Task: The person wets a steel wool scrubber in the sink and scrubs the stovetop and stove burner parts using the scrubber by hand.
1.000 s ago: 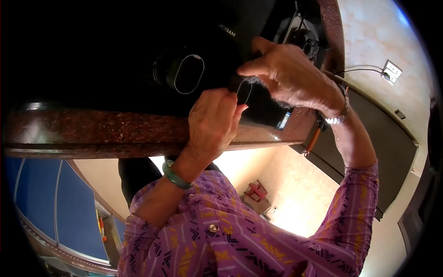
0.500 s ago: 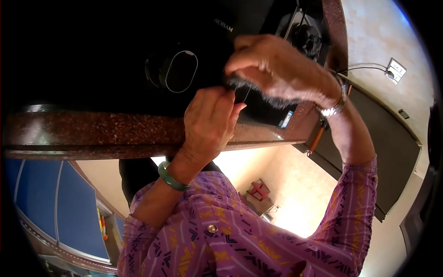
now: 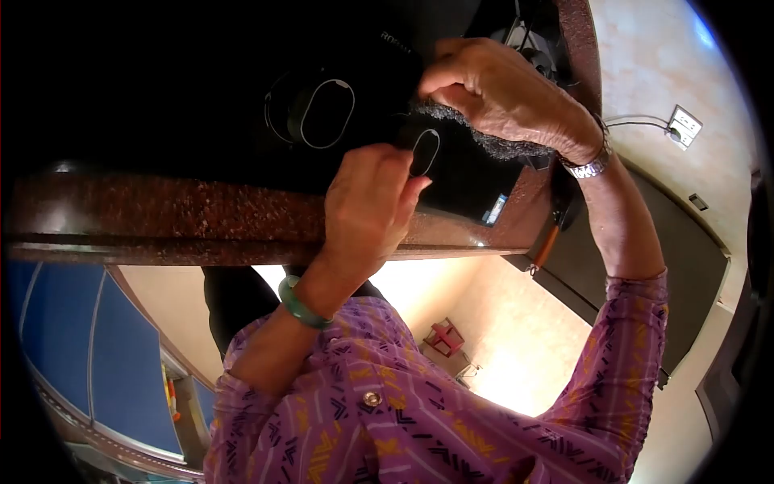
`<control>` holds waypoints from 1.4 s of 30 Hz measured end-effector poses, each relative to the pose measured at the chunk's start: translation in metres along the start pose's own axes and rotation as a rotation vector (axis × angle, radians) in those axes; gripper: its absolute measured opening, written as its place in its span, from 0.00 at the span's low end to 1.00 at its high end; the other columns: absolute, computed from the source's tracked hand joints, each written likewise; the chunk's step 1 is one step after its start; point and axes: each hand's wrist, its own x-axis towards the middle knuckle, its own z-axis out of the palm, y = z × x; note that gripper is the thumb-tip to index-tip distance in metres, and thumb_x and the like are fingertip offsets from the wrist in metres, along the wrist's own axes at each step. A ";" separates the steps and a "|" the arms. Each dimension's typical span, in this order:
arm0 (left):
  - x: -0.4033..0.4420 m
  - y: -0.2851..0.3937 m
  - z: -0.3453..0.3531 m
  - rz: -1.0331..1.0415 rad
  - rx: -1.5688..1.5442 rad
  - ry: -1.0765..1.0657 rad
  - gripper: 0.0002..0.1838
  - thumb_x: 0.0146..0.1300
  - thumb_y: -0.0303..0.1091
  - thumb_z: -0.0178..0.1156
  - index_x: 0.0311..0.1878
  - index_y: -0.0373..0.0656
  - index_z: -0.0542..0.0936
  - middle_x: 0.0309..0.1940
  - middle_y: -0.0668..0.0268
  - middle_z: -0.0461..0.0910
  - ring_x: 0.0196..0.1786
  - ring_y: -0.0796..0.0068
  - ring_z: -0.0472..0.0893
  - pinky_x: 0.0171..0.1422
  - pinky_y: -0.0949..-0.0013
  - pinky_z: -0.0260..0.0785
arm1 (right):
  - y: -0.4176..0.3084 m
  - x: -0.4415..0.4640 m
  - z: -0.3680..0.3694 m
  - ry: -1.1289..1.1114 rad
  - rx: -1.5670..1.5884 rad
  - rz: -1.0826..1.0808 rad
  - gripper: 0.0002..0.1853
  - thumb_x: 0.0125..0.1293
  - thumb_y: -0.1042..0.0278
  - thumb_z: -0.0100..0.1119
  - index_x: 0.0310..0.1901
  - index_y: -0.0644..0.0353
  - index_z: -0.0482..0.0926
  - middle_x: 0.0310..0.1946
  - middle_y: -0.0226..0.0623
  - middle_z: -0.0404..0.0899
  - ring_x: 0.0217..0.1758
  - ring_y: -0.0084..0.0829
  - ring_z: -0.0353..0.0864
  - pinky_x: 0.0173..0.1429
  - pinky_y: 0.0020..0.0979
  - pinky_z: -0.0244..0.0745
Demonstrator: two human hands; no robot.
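Note:
A black gas stove [image 3: 468,177] with a glass top fills the upper part of the view. My left hand [image 3: 367,198], a green bangle on its wrist, is closed at the right-hand stove knob [image 3: 426,152], whose pale oval rim shows beyond the fingers. The grip on the knob is partly hidden. To the upper right, my right hand [image 3: 504,89] is closed around a dark grey, fuzzy cleaning cloth [image 3: 504,147], which trails out below the palm over the stove top. A second knob [image 3: 326,113] stands to the left, touched by neither hand.
A reddish-brown stone counter edge [image 3: 161,214] runs along the stove's front. A burner [image 3: 538,55] sits at the upper right. A wooden-handled utensil [image 3: 546,248] hangs by the counter's right end. A wall socket [image 3: 684,127] with a cord is at the right.
My right hand has moved up and away from my left hand, drawing the cloth off the knob, whose rim now shows more fully. My left hand stays at the knob.

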 end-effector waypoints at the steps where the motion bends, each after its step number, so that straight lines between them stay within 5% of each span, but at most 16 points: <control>1: -0.004 0.006 -0.003 -0.001 -0.002 0.005 0.16 0.49 0.28 0.73 0.40 0.38 0.78 0.36 0.59 0.77 0.35 0.63 0.78 0.36 0.65 0.72 | -0.001 -0.002 -0.001 -0.003 -0.005 -0.001 0.06 0.56 0.76 0.63 0.35 0.59 0.85 0.33 0.40 0.82 0.36 0.38 0.83 0.41 0.37 0.78; 5: -0.036 0.030 -0.012 -0.388 -0.312 -0.066 0.12 0.59 0.30 0.69 0.41 0.36 0.78 0.34 0.61 0.79 0.26 0.75 0.77 0.30 0.74 0.71 | -0.019 -0.003 -0.009 0.055 0.019 -0.011 0.07 0.54 0.78 0.63 0.36 0.59 0.84 0.35 0.40 0.80 0.35 0.38 0.82 0.40 0.37 0.78; 7: -0.031 0.034 -0.014 -1.234 -0.953 -0.443 0.17 0.67 0.41 0.62 0.47 0.35 0.78 0.35 0.62 0.80 0.26 0.76 0.79 0.33 0.74 0.73 | -0.036 -0.004 -0.012 -0.011 0.003 0.034 0.08 0.52 0.79 0.63 0.36 0.60 0.84 0.35 0.40 0.80 0.35 0.39 0.82 0.40 0.37 0.78; 9: -0.028 0.033 -0.007 -1.286 -1.130 -0.427 0.24 0.71 0.49 0.55 0.54 0.34 0.75 0.43 0.58 0.81 0.36 0.71 0.82 0.41 0.73 0.75 | -0.047 -0.003 -0.013 -0.086 -0.178 -0.026 0.09 0.48 0.79 0.64 0.33 0.61 0.83 0.35 0.40 0.79 0.34 0.40 0.82 0.39 0.38 0.77; 11: -0.023 0.027 0.007 -1.398 -1.795 -0.096 0.27 0.71 0.49 0.55 0.59 0.34 0.71 0.50 0.52 0.79 0.46 0.66 0.81 0.50 0.70 0.75 | -0.046 0.005 -0.013 -0.086 -0.184 -0.043 0.08 0.44 0.78 0.64 0.31 0.63 0.82 0.34 0.39 0.78 0.34 0.40 0.82 0.40 0.39 0.77; 12: -0.023 0.020 0.009 -1.342 -2.018 -0.094 0.26 0.71 0.47 0.54 0.60 0.34 0.70 0.55 0.50 0.76 0.51 0.64 0.78 0.55 0.68 0.73 | -0.046 0.008 -0.014 -0.121 -0.221 -0.083 0.07 0.45 0.76 0.63 0.30 0.63 0.81 0.34 0.39 0.79 0.35 0.40 0.82 0.39 0.38 0.78; 19: -0.027 0.015 0.026 -1.110 -2.180 0.024 0.20 0.69 0.40 0.58 0.54 0.33 0.70 0.53 0.51 0.77 0.53 0.65 0.78 0.59 0.66 0.71 | -0.079 0.021 -0.011 -0.300 -0.399 -0.197 0.06 0.52 0.70 0.58 0.25 0.62 0.81 0.33 0.39 0.79 0.35 0.39 0.83 0.35 0.35 0.79; 24: -0.026 0.013 0.027 -1.198 -2.194 0.007 0.16 0.69 0.38 0.58 0.52 0.37 0.73 0.50 0.56 0.79 0.52 0.67 0.77 0.59 0.67 0.71 | -0.056 0.018 -0.014 -0.228 -0.277 -0.119 0.05 0.43 0.74 0.64 0.25 0.61 0.82 0.35 0.38 0.78 0.33 0.40 0.83 0.34 0.38 0.79; 27: -0.029 0.014 0.034 -1.067 -2.221 0.159 0.19 0.69 0.37 0.57 0.55 0.31 0.73 0.51 0.53 0.77 0.49 0.68 0.77 0.54 0.66 0.72 | -0.082 0.015 -0.004 -0.360 -0.231 -0.175 0.08 0.42 0.74 0.65 0.28 0.60 0.83 0.33 0.38 0.76 0.35 0.39 0.83 0.35 0.38 0.79; 35: -0.024 0.018 0.026 -1.236 -2.150 0.065 0.16 0.67 0.36 0.60 0.52 0.36 0.75 0.48 0.58 0.79 0.48 0.69 0.77 0.53 0.65 0.72 | -0.064 0.019 -0.012 -0.236 -0.242 -0.089 0.09 0.41 0.74 0.65 0.30 0.60 0.84 0.33 0.35 0.77 0.35 0.38 0.82 0.35 0.38 0.78; 39: -0.027 0.016 0.028 -1.195 -2.169 0.152 0.17 0.68 0.35 0.59 0.53 0.32 0.73 0.49 0.54 0.78 0.49 0.65 0.77 0.54 0.66 0.72 | -0.078 0.019 -0.002 -0.438 -0.221 -0.087 0.10 0.43 0.74 0.64 0.32 0.59 0.84 0.35 0.35 0.79 0.36 0.38 0.82 0.36 0.37 0.79; 42: -0.025 0.017 0.026 -1.261 -2.160 0.102 0.16 0.68 0.35 0.58 0.52 0.35 0.73 0.46 0.56 0.78 0.49 0.65 0.77 0.55 0.66 0.72 | -0.066 0.023 -0.009 -0.280 -0.224 -0.067 0.10 0.44 0.75 0.61 0.31 0.58 0.84 0.32 0.34 0.79 0.37 0.38 0.83 0.37 0.37 0.79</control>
